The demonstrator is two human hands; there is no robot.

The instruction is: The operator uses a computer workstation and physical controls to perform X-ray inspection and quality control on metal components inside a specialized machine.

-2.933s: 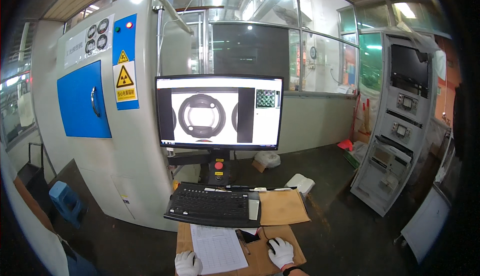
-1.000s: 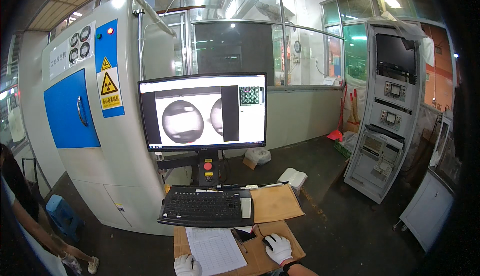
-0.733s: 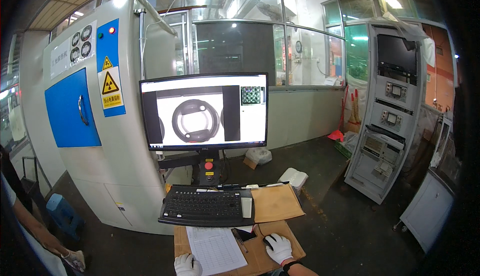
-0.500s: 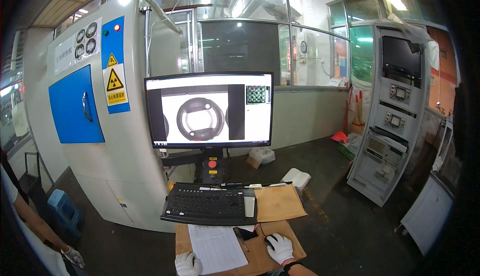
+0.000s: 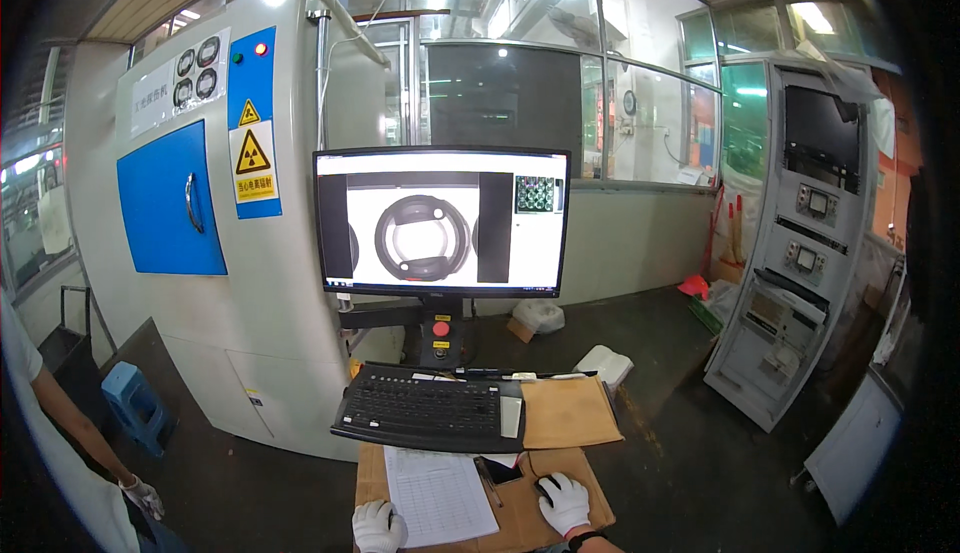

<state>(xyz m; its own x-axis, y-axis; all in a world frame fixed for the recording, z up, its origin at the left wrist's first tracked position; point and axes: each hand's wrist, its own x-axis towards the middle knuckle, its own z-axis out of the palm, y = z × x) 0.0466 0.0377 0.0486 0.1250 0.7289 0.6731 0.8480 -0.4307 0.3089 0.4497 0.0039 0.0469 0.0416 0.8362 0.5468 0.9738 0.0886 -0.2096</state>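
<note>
My right hand [image 5: 565, 504], in a white glove with a black band at the wrist, rests curled over a dark computer mouse [image 5: 545, 490] on a cardboard-covered surface [image 5: 534, 528]. My left hand [image 5: 378, 527], also white-gloved, lies by the left edge of a printed form sheet [image 5: 437, 498], its fingers loosely laid down and partly hard to make out. A pen [image 5: 489, 482] and a dark phone-like object [image 5: 503, 469] lie between the sheet and the mouse. Beyond them sits a black keyboard [image 5: 422, 405]. The monitor [image 5: 440, 223] displays a grey, X-ray-like picture of a ring-shaped part.
A tan folder [image 5: 570, 413] lies right of the keyboard. Below the monitor is a red push button [image 5: 440, 329]. A large grey cabinet [image 5: 290, 333] with a blue door stands left; an equipment rack [image 5: 775, 283] stands right. Another person's gloved hand [image 5: 145, 498] hangs near a blue stool [image 5: 135, 408].
The view has swung slightly left, so the scene sits farther right. The ring on the monitor looks different, with a bright spot now at its lower left. Both hands stay in place.
</note>
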